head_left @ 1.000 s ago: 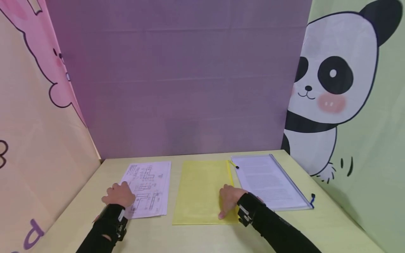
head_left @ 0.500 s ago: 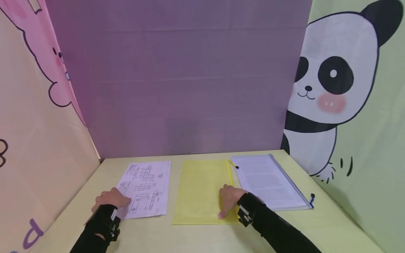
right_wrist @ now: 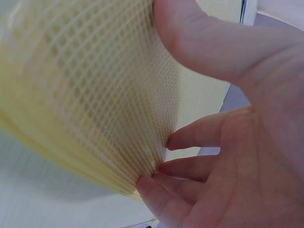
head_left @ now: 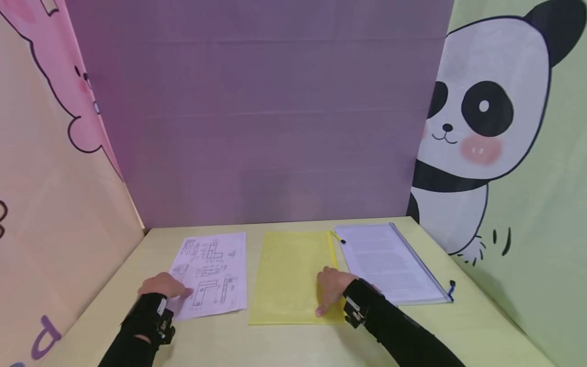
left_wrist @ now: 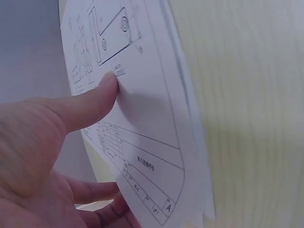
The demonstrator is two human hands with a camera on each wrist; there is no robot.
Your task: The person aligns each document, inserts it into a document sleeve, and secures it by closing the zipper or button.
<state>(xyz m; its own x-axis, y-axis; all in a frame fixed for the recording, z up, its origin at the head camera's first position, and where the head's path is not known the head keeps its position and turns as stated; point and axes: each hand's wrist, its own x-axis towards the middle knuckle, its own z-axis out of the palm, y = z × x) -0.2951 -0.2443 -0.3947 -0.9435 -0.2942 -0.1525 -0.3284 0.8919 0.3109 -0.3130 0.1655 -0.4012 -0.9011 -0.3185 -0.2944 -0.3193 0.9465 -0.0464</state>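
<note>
My left hand (head_left: 161, 286) grips the lower left corner of the drawing sheets (head_left: 215, 270), which bear technical drawings. In the left wrist view its thumb (left_wrist: 108, 88) lies on the printed face, and the other fingers go behind the paper's edge. A second sheet edge shows beneath the top one. On the right part of a yellow mesh folder (head_left: 284, 280) rests my right hand (head_left: 332, 288). The right wrist view shows its thumb and fingertips (right_wrist: 149, 187) set apart against the mesh (right_wrist: 99, 85), near the folder's edge.
A clear zip folder (head_left: 390, 265) with printed pages lies at the right, its blue zip pull (head_left: 452, 286) near the front corner. A yellow zip pull (head_left: 338, 237) sticks out at the yellow folder's top. A purple curtain (head_left: 275, 112) hangs behind the table (head_left: 257, 346).
My left hand has shifted left and toward the sheets' lower left corner, and now holds it. The sheets' lower edge has moved slightly. The right hand stays on the yellow folder.
</note>
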